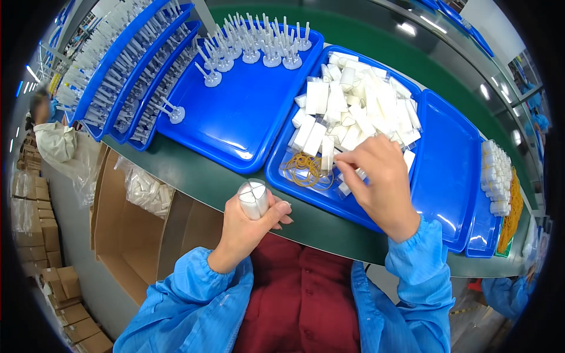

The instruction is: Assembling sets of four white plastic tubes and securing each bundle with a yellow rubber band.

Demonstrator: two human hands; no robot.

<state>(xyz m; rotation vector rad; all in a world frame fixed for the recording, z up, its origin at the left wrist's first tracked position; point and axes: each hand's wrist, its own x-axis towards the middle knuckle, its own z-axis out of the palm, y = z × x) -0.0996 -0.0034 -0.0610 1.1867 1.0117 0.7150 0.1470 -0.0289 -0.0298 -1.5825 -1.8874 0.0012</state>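
Note:
My left hand (245, 227) is wrapped round an upright bundle of white pieces in clear film (253, 199), in front of the table edge. The bundle's rounded tops face up, pressed side by side. Over the near part of a blue tray (272, 170), my right hand (379, 179) has its thumb and forefinger brought together in a pinch. Anything between those fingertips is too small to make out. Beside them lies a loose heap of tan rubber bands (306, 169). A large pile of similar white film-wrapped pieces (353, 100) fills the rest of this tray.
Left of it, a blue tray (223, 117) holds upright clear plastic stems (250, 53); stacked trays (126, 76) of more stand beyond. At right are another blue tray (447, 159), banded white bundles (496, 176) and rubber bands (513, 206). An open cardboard box (126, 235) sits below the table.

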